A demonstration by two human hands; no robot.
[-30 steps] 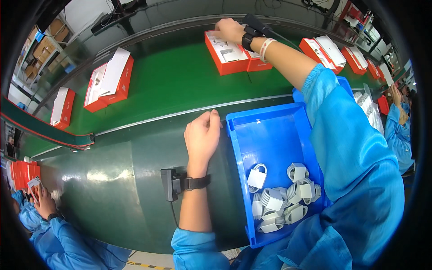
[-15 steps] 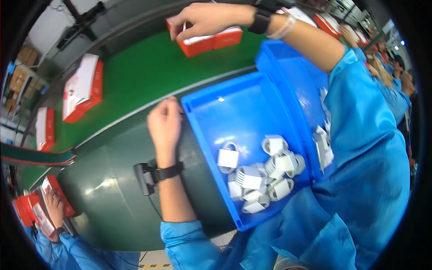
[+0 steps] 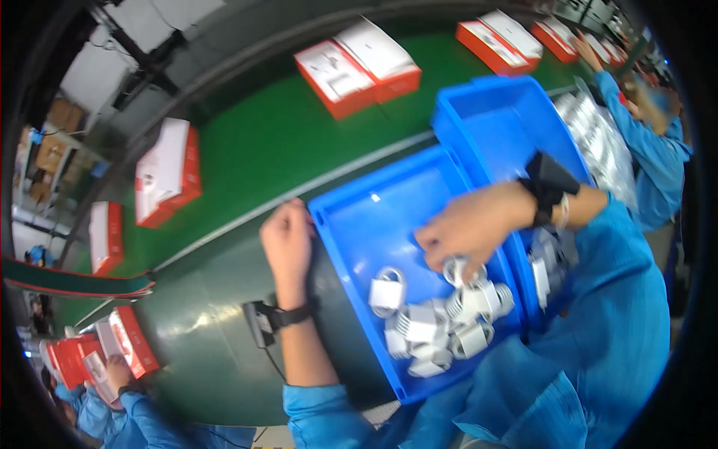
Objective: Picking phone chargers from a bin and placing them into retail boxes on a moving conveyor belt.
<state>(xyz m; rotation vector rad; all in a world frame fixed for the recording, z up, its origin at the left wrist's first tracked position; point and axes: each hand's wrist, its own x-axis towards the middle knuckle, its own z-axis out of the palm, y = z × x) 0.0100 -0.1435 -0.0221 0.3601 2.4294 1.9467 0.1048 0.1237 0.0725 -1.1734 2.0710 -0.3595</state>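
My right hand (image 3: 471, 224) reaches down into the near blue bin (image 3: 351, 262), its fingertips round a coiled white cable (image 3: 453, 272) at the top of a pile. Around that one lie several more coiled white cables (image 3: 436, 325), each wrapped with a white paper band. One banded cable (image 3: 387, 292) sits a little apart, to the left of the heap. My left hand (image 3: 288, 236) is closed in a loose fist beside the bin's left wall, with nothing visible in it.
A second blue bin (image 3: 497, 120) adjoins on the right, holding white pieces (image 3: 542, 273). Beyond, red-and-white boxes (image 3: 359, 67) stand along a green conveyor belt (image 3: 254, 142). A co-worker's hand (image 3: 118, 372) touches boxes at lower left; another person (image 3: 654, 157) is at far right.
My right hand has come back from above the boxes on the belt and down to the cables in the near bin. My left hand stays by the bin; the view has shifted slightly.
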